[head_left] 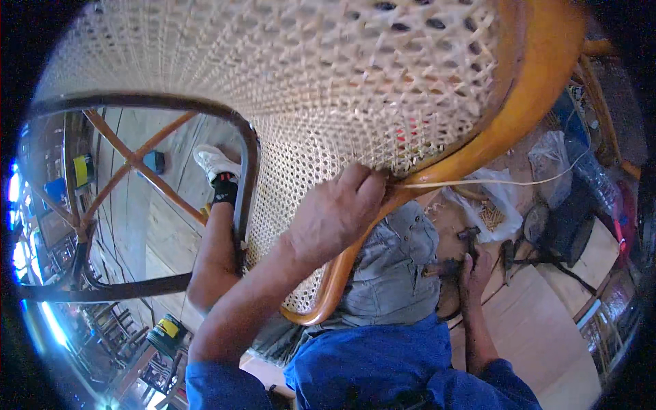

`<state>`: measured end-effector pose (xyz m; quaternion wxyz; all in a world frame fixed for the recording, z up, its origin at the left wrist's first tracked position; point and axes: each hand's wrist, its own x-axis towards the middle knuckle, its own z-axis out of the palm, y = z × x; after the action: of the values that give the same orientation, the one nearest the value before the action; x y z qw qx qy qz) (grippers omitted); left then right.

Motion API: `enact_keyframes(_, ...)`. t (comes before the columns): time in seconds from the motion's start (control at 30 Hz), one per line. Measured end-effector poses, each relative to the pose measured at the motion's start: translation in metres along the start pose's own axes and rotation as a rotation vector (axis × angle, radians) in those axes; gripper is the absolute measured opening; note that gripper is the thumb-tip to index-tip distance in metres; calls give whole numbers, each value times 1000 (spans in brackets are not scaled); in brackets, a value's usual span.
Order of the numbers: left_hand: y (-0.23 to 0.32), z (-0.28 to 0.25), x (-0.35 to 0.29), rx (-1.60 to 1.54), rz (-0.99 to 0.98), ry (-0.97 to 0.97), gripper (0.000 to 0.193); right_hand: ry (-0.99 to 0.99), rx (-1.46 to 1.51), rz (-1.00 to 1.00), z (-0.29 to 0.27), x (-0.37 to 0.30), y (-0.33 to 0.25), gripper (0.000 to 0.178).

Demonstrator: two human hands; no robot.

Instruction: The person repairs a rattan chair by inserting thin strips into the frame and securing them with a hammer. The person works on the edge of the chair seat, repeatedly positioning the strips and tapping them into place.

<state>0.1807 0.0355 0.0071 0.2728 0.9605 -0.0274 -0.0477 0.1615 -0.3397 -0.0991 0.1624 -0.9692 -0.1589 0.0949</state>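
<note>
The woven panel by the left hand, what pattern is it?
The woven panel has a pale cream crisscross pattern with little holes, seen in the head view.

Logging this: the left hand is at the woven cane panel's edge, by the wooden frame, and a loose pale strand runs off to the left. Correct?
Not quite: in the head view the loose pale strand runs off to the right. The left hand is at the edge of the woven cane panel, by the wooden frame.
</note>
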Motion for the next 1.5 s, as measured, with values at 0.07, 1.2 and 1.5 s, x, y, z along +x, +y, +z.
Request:
enact_keyframes(0.07,3,-7,8,-38,-24,-11,16,-2,35,10,4,3,2,28)
enact_keyframes(1.2,-3,50,-14,-405,-189,680,25,-90,-10,144,-4,6,-6,38)
enact_keyframes(1.5,0,45,-19,-280,-136,632,24,-99,-58,172,-4,3,-9,39)
